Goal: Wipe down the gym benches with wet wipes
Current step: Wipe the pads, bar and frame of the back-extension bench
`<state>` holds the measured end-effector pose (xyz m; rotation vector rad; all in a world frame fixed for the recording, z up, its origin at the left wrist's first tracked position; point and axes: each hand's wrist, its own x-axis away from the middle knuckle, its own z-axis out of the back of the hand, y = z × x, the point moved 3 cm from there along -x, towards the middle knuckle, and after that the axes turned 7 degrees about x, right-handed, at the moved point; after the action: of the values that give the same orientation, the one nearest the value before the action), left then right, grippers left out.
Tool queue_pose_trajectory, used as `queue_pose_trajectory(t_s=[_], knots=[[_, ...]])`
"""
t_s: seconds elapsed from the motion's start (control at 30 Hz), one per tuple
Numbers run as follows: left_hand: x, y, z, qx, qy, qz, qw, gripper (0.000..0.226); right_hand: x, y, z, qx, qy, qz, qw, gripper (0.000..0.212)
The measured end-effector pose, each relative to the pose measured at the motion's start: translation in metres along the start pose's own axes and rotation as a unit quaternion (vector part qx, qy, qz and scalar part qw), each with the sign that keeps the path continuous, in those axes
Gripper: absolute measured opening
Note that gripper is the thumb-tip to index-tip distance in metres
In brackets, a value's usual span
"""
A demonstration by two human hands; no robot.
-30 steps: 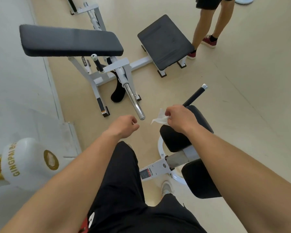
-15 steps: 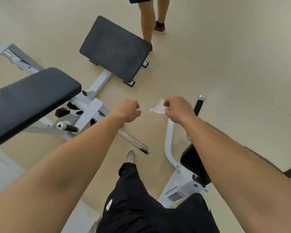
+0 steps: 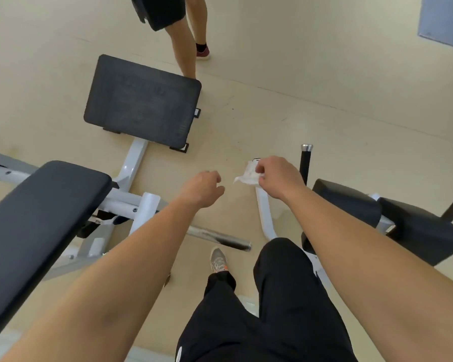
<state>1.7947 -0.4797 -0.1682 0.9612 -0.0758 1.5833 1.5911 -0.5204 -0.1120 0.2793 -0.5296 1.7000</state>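
My right hand pinches a crumpled white wet wipe in the air above the floor. My left hand hangs just left of the wipe with curled fingers and holds nothing. A long black padded bench lies at the lower left, below my left arm. A black footplate on a white frame stands on the floor ahead. At the right sit black pads of a second machine, beside my right forearm.
A chrome bar juts out from the white frame over the floor between my arms. A black handle rises behind my right hand. Another person's legs stand just beyond the footplate. My own legs in black trousers fill the bottom.
The view has swung right and forward, so the long bench slid left and the footplate came to the centre. Both hands kept their spacing; the wipe stays pinched in my right hand.
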Motion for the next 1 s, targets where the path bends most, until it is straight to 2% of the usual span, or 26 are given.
queue_pose_trajectory(t_s=[0.3,0.53,0.63,0.8,1.0], knots=[[0.005,0.038,0.014,-0.043,-0.008,-0.046,0.998,0.039,0.023,0.028,0.004,-0.054,0.016,-0.054,0.997,0.035],[-0.011,0.120,0.005,-0.136,-0.016,-0.105,0.985,0.039,0.060,0.092,0.004,-0.098,0.043,-0.100,0.989,0.028],[-0.011,0.155,-0.020,-0.166,-0.047,-0.146,0.974,0.037,0.096,0.123,-0.005,-0.122,0.057,-0.155,0.979,0.027],[-0.004,0.192,-0.075,-0.233,-0.119,-0.233,0.937,0.037,0.175,0.165,-0.044,-0.166,0.065,-0.280,0.943,0.028],[0.032,0.209,-0.138,-0.326,-0.205,-0.352,0.853,0.039,0.277,0.167,-0.108,-0.232,0.092,-0.437,0.864,0.024]])
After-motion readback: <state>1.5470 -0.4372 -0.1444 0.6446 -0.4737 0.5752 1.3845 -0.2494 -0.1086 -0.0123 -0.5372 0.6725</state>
